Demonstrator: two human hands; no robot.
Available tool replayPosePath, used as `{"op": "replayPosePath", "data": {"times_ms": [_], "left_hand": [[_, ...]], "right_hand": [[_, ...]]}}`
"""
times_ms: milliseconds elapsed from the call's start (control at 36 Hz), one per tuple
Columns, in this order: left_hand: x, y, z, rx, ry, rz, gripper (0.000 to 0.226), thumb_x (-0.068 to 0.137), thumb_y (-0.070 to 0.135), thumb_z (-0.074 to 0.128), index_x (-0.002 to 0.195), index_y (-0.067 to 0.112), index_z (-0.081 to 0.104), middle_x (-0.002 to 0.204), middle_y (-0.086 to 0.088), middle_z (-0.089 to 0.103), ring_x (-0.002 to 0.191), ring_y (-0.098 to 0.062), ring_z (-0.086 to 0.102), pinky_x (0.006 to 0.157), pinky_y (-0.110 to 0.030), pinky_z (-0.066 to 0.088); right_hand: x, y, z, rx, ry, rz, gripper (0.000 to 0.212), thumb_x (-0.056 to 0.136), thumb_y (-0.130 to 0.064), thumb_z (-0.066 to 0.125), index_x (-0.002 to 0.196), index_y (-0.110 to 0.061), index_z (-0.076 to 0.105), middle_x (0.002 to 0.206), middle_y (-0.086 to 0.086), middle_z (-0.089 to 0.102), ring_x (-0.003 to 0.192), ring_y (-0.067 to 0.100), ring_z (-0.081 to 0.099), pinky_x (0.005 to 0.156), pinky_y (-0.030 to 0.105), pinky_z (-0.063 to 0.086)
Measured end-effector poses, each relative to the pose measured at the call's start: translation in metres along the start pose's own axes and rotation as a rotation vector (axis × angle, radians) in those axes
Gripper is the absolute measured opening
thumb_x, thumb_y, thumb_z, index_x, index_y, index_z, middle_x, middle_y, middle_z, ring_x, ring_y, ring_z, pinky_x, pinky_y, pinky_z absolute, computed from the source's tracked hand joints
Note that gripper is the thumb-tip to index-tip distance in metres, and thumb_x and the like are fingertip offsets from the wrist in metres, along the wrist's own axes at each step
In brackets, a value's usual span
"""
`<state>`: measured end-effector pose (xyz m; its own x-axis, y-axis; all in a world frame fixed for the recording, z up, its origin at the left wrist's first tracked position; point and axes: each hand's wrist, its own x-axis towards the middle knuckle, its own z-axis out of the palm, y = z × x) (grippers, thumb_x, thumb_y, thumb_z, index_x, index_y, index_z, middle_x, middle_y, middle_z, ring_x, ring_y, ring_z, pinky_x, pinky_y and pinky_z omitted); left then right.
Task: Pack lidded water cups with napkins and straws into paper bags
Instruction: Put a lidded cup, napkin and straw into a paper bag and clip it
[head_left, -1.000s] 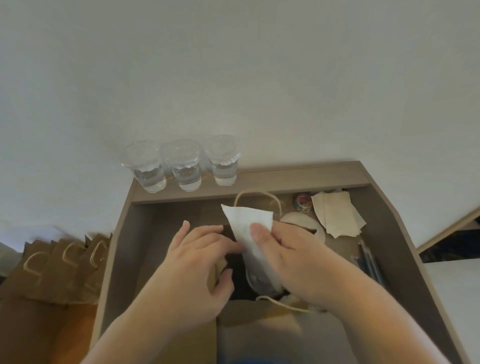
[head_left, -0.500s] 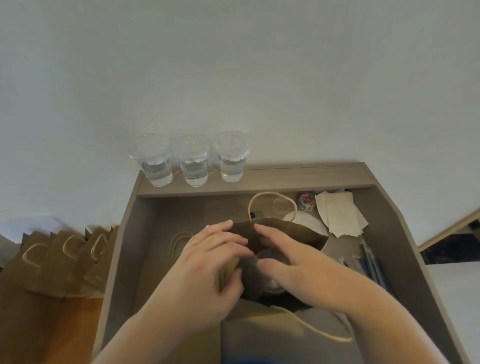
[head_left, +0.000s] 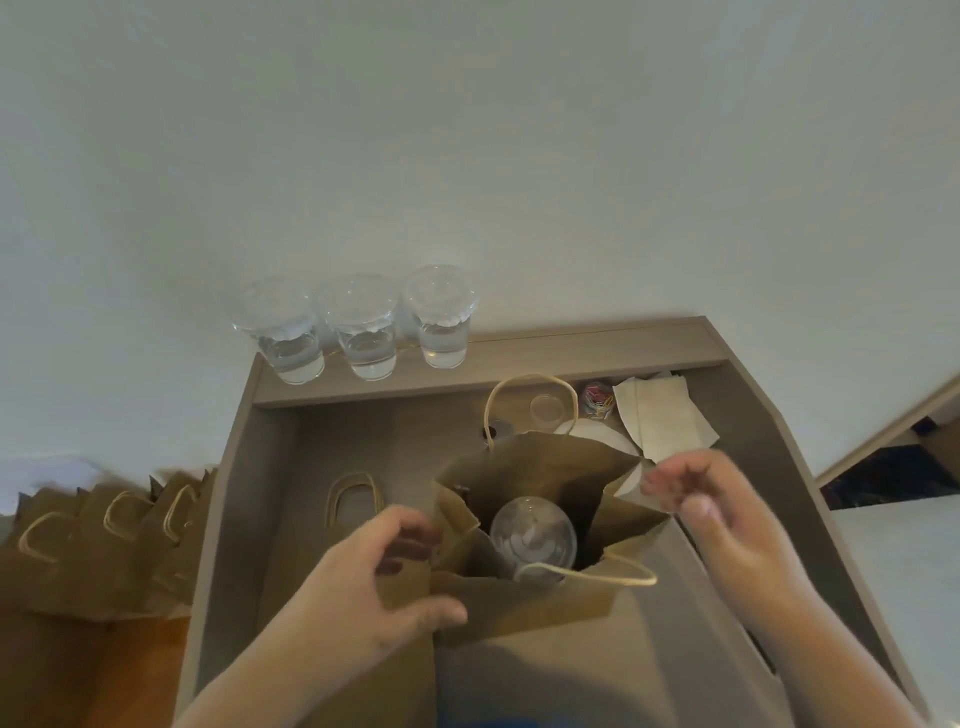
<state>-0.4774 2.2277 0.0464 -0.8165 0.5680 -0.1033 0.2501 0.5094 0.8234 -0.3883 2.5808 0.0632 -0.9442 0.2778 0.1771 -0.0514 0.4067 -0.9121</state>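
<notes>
Your open bag (head_left: 540, 467) stands upright on the tabletop (head_left: 291, 467), right in front of you, with a lidded cup (head_left: 532, 535) sitting down inside it. No napkin shows in the bag from here; it may lie hidden below the rim. Your left hand (head_left: 384, 587) grips the bag's near left edge, thumb on the front panel and fingers curled over the side fold. Your right hand (head_left: 711, 504) hovers just beside the bag's right rim, fingers loosely curled; it is blurred, and whether it pinches anything you cannot tell from this view.

The bag is thin paper: light, soft and quick to crumple or tear at the folds, so steady it by the rim or lift it by both cord handles (head_left: 530, 395), never by one wall. The cup inside is clear thin plastic holding water, so it carries most of the weight, will flex if squeezed, and could leak at the lid if tipped. Keep it upright.

Three more lidded cups (head_left: 363, 332) wait in a row on the back ledge; take each around its body below the lid, gently. Napkins (head_left: 660, 415) lie at the far right, limp and light, best pinched by a corner. Flat bags (head_left: 104, 540) are stacked off to your left.
</notes>
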Motion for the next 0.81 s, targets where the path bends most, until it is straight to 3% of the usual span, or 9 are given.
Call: {"op": "replayPosePath", "data": {"times_ms": [56,111,222,306,389,444,556,667,806], "left_hand": [[0.002,-0.015,0.011,0.04,-0.03,-0.031,0.064,0.068,0.077,0.084,0.123,0.066,0.054,0.121,0.036,0.066,0.113,0.011,0.063,0.096,-0.02,0.054],[0.006,-0.029,0.026,0.046,-0.051,-0.116,0.064,0.062,0.083,0.081,0.12,0.071,0.056,0.117,0.043,0.065,0.11,0.016,0.062,0.094,-0.015,0.055],[0.015,-0.063,0.056,0.107,-0.095,-0.291,0.064,0.054,0.092,0.075,0.106,0.055,0.069,0.104,0.041,0.068,0.104,0.015,0.064,0.097,-0.022,0.057],[0.02,-0.08,0.074,0.083,-0.153,-0.328,0.05,0.067,0.073,0.08,0.11,0.05,0.073,0.106,0.038,0.071,0.105,0.014,0.065,0.1,-0.027,0.058],[0.024,-0.089,0.082,0.097,-0.143,-0.358,0.049,0.071,0.068,0.078,0.116,0.049,0.072,0.107,0.03,0.075,0.106,0.01,0.067,0.1,-0.03,0.058],[0.027,-0.087,0.084,0.12,-0.135,-0.348,0.043,0.074,0.067,0.076,0.114,0.05,0.073,0.106,0.028,0.076,0.106,0.008,0.068,0.1,-0.032,0.057],[0.03,-0.074,0.086,0.095,-0.095,-0.288,0.028,0.076,0.056,0.076,0.105,0.056,0.074,0.103,0.015,0.08,0.107,-0.006,0.073,0.096,-0.042,0.059],[0.035,-0.063,0.081,0.247,-0.042,-0.277,0.06,0.07,0.077,0.066,0.113,0.037,0.076,0.088,0.021,0.074,0.083,0.01,0.066,0.078,-0.017,0.056],[0.029,-0.022,0.063,0.173,0.069,-0.202,0.03,0.072,0.061,0.084,0.095,0.071,0.067,0.092,0.045,0.067,0.092,0.019,0.062,0.072,-0.004,0.047]], "right_hand": [[-0.01,0.025,0.005,0.045,-0.112,0.081,0.081,0.074,-0.085,0.072,0.126,-0.023,0.065,0.116,-0.004,0.074,0.111,0.016,0.073,0.094,0.026,0.059],[-0.016,0.045,0.012,0.089,-0.215,0.148,0.075,0.068,-0.077,0.084,0.125,-0.031,0.067,0.112,0.004,0.075,0.107,0.025,0.074,0.094,0.035,0.061],[-0.018,0.07,0.023,0.179,-0.297,0.274,0.07,0.063,-0.057,0.098,0.118,-0.021,0.073,0.11,0.006,0.079,0.106,0.024,0.076,0.097,0.042,0.062],[-0.017,0.088,0.029,0.094,-0.413,0.408,0.074,0.058,-0.054,0.1,0.113,-0.012,0.073,0.106,0.002,0.081,0.105,0.018,0.077,0.099,0.041,0.06],[-0.019,0.106,0.038,-0.053,-0.515,0.491,0.047,0.073,-0.034,0.098,0.11,-0.017,0.075,0.095,-0.004,0.08,0.092,0.005,0.075,0.086,0.025,0.059],[-0.018,0.116,0.043,-0.136,-0.539,0.439,0.027,0.085,-0.025,0.09,0.109,-0.021,0.079,0.099,-0.005,0.081,0.096,0.005,0.074,0.093,0.034,0.059],[-0.01,0.115,0.041,-0.168,-0.579,0.359,0.035,0.085,-0.032,0.087,0.119,-0.033,0.076,0.117,-0.011,0.077,0.115,0.003,0.07,0.107,0.036,0.054],[-0.005,0.102,0.037,-0.194,-0.523,0.365,0.029,0.083,-0.036,0.087,0.106,-0.041,0.07,0.101,-0.019,0.075,0.097,-0.014,0.066,0.086,0.012,0.054],[0.007,0.064,0.019,-0.196,-0.501,0.313,0.024,0.085,-0.042,0.085,0.105,-0.04,0.073,0.102,-0.021,0.076,0.099,-0.005,0.068,0.091,0.024,0.055]]}}
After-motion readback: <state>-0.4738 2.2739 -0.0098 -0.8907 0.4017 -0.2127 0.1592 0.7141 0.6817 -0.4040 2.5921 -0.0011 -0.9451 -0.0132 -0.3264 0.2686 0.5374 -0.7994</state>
